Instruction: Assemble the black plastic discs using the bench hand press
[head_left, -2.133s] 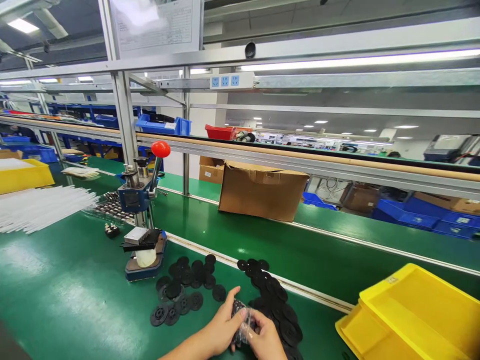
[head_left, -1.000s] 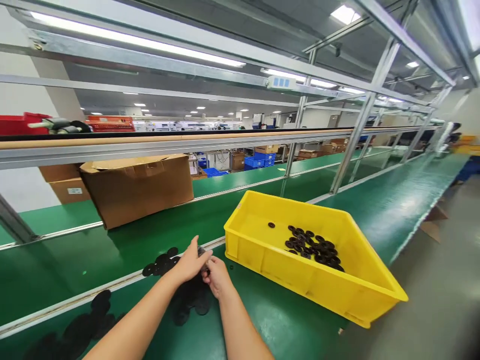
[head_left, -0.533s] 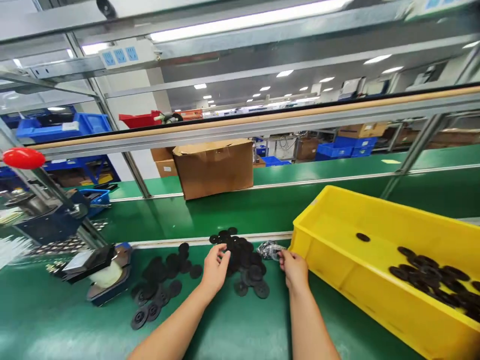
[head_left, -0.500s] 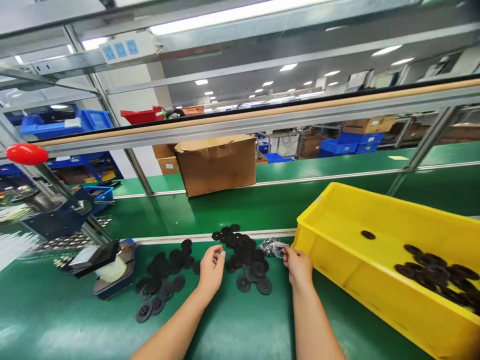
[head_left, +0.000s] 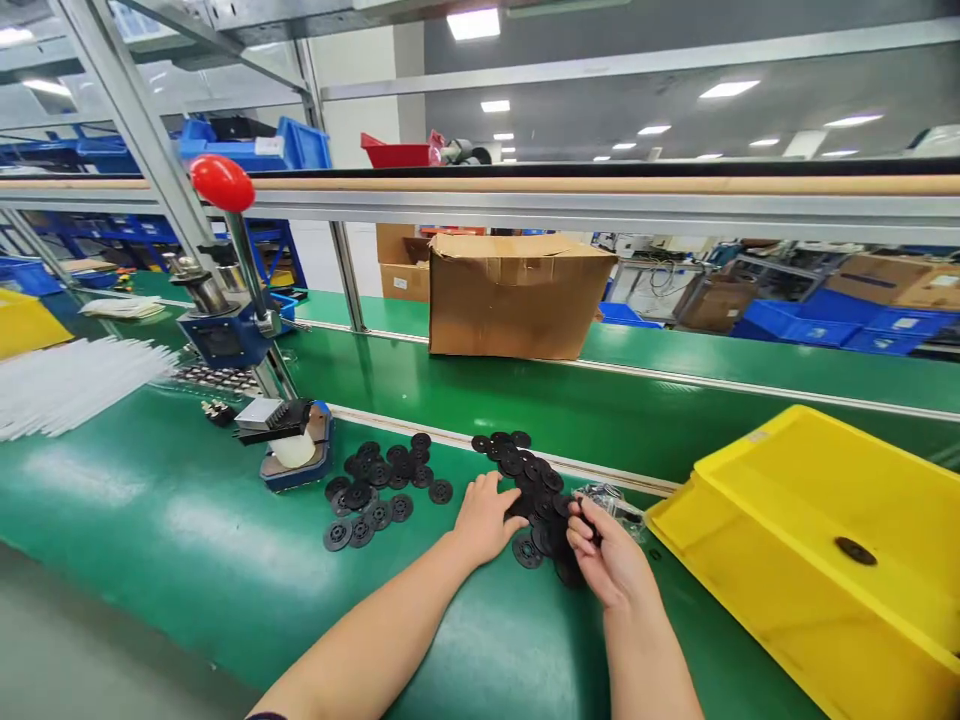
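Left hand moved onto black discs; fingers parted; right hand; fingers curled round dark piece

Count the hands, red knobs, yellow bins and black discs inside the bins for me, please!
Hands: 2 (left hand, right hand)
Red knob: 1
Yellow bins: 2 (right bin, left bin, partly cut off)
Black disc seen inside a bin: 1
Total: 6

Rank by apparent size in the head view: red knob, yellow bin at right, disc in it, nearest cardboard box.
1. Yellow bin, though cut off by the frame
2. Nearest cardboard box
3. Red knob
4. Disc in the bin
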